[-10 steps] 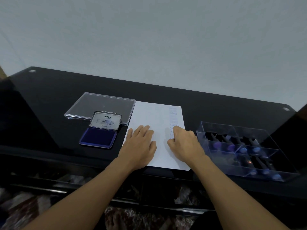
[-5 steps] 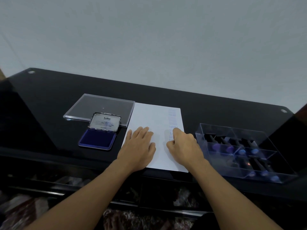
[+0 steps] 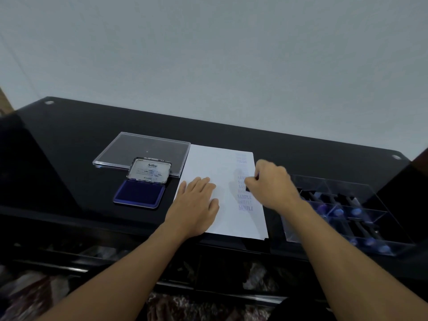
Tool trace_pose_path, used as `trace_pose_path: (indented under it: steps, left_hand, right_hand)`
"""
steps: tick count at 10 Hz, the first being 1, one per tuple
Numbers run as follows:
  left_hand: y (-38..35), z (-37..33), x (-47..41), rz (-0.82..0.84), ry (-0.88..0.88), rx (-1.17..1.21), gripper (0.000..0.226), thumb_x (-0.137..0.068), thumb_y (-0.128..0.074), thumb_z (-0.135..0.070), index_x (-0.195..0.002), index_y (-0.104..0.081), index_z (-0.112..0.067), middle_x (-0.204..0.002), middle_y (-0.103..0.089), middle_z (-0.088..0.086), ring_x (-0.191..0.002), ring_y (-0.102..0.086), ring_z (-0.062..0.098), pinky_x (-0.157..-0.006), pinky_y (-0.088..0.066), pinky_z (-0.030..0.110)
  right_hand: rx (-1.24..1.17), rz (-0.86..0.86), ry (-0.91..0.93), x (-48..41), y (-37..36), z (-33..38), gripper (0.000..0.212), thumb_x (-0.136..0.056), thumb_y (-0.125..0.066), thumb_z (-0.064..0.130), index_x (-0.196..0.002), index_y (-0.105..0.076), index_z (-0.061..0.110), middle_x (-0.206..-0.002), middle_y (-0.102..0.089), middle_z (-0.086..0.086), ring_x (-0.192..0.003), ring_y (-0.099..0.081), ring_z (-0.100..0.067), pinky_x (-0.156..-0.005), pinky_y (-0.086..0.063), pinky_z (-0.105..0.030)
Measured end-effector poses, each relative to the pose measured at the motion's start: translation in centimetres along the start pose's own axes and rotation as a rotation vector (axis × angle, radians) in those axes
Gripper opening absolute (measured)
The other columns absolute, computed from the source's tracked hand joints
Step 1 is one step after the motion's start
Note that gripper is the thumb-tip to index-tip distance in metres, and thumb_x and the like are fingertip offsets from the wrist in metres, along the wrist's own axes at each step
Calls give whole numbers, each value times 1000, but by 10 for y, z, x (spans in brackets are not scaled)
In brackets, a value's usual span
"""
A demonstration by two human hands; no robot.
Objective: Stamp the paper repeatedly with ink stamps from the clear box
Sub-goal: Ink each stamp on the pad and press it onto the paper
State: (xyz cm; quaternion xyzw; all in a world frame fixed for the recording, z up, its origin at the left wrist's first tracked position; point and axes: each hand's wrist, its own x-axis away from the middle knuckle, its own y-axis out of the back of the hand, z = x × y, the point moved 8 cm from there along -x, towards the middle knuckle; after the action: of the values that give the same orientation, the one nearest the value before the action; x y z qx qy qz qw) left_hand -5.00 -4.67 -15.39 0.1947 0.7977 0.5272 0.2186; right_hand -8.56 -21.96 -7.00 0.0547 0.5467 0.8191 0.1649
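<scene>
A white sheet of paper [image 3: 213, 163] lies on the black glass table, with a column of blue "SAMPLE" prints [image 3: 245, 198] down its right side. My left hand [image 3: 196, 205] rests flat on the paper's lower left, fingers spread. My right hand [image 3: 272, 184] hovers above the paper's right edge, closed around a small dark stamp [image 3: 248, 187] that is mostly hidden by the fingers. The open blue ink pad [image 3: 139, 193] sits left of the paper. The clear box [image 3: 347, 188] with several stamps stands to the right.
The clear box lid [image 3: 143, 149] lies flat behind the ink pad. The table's front edge [image 3: 92, 214] runs just below the paper, with cluttered shelves underneath. A plain wall rises behind the table.
My right hand has lifted off the paper and moved up and to the right with the stamp, uncovering fresh "SAMPLE" prints. My left hand stays flat on the sheet.
</scene>
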Motion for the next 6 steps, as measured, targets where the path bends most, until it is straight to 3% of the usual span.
trace_pose_path:
  steps: [1,6]
  left_hand:
    - [0,1,-1,-10,-3,3,48,-101,-32,-36,-147,-36,-21,-160,-25,-1,-149,-14,17,-123,-9,44]
    - [1,1,0,-19,0,-3,48,-101,-32,-38,-146,-38,-23,-159,-28,-3,-148,-17,16,-122,-11,44]
  right_hand:
    - [-25,-39,38,-4,26,7,18,-86,-56,23,-83,-50,7,-73,-57,-5,-63,-48,-21,-53,-40,-33]
    - [-3,-78,54,-1,39,5,16,-86,-57,26,-82,-52,12,-76,-63,-6,-71,-59,-27,-57,-46,-35]
